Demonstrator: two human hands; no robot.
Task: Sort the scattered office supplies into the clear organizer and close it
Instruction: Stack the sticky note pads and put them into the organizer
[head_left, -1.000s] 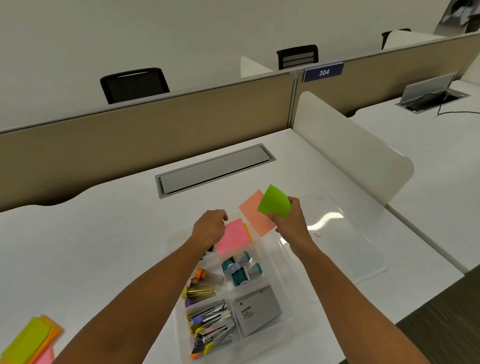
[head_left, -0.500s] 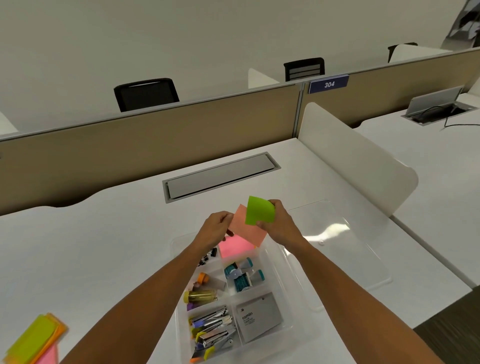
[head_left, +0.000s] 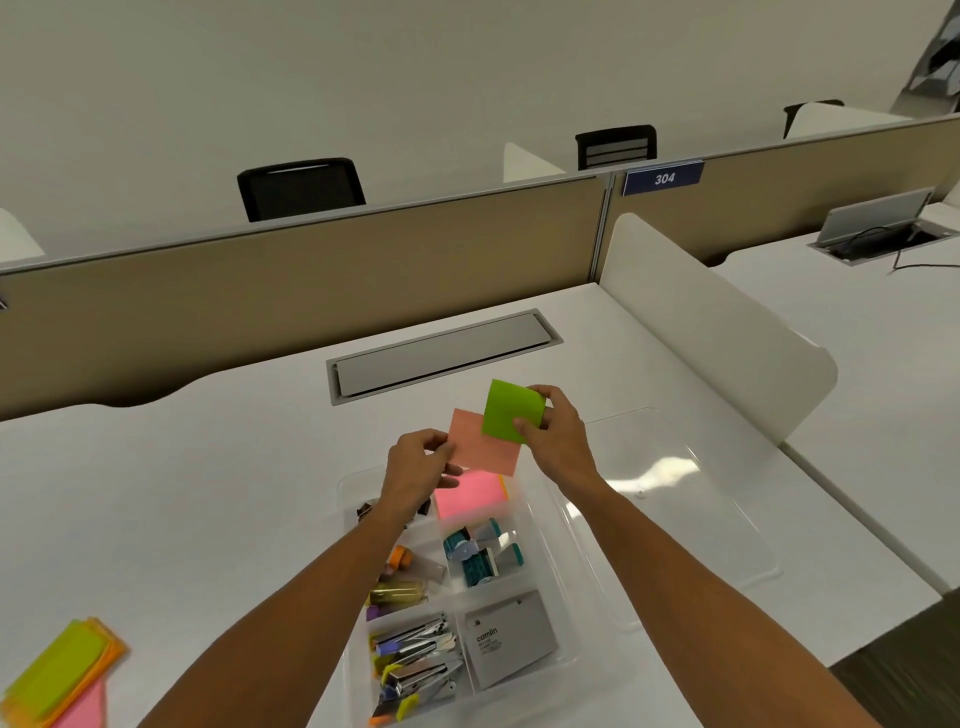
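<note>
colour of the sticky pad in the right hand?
Lime green pad, held by the right hand above the clear organizer. The head view shows it clearly.

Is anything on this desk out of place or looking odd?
Yes. A stack of sticky notes lies fanned out at the desk's near left edge, far from the organizer. The lid lies open. Nothing looks spilled or damaged.

A single head-worn wide-angle view looks forward and down across the white desk (head_left: 208, 493), close above the hands: left hand (head_left: 415, 467), right hand (head_left: 558, 441). Beyond the hands, a partition (head_left: 311, 280) and chairs fill the upper frame.
</note>
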